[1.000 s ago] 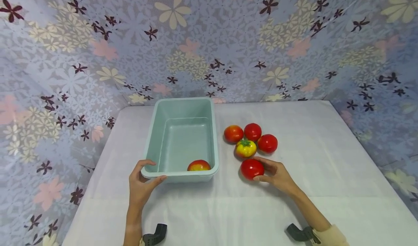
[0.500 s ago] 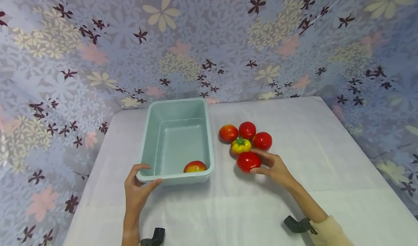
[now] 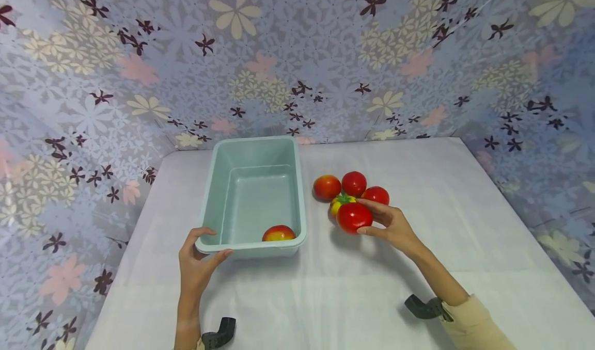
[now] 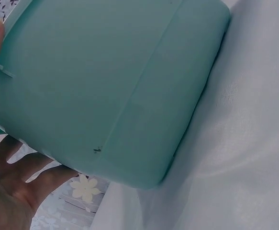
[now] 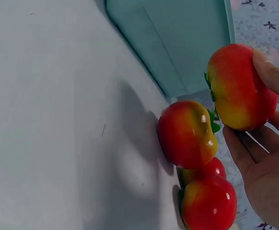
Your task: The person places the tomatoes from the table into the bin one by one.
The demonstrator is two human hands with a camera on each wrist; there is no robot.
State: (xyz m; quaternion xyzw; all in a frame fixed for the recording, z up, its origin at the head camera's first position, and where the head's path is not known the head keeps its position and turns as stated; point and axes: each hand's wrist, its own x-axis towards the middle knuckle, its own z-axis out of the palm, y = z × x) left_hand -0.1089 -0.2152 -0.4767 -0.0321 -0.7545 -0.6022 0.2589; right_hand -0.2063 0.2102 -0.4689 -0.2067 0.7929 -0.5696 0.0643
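My right hand (image 3: 392,227) holds a red tomato (image 3: 354,218) between thumb and fingers, lifted above the table. In the right wrist view this tomato (image 5: 242,88) shows a yellow patch and green leaves on one side. Just behind it in the head view, a yellow tomato (image 3: 338,204) with a green stem is partly covered. My left hand (image 3: 195,267) grips the near left corner of a pale green plastic tub (image 3: 301,185), thumb outside and fingers over the rim. One red-yellow tomato (image 3: 279,233) lies inside the tub, at its near right corner.
Beyond the held tomato, an orange-red tomato (image 3: 327,187), a red tomato (image 3: 354,183) and another red tomato (image 3: 376,195) rest on the white cloth (image 3: 446,195). A flower-patterned backdrop (image 3: 279,61) rises behind the table and along its sides.
My right hand has lifted the red tomato off the cloth, raising it so that it overlaps the yellow tomato. The left hand keeps its grip on the tub. The head view has shifted slightly.
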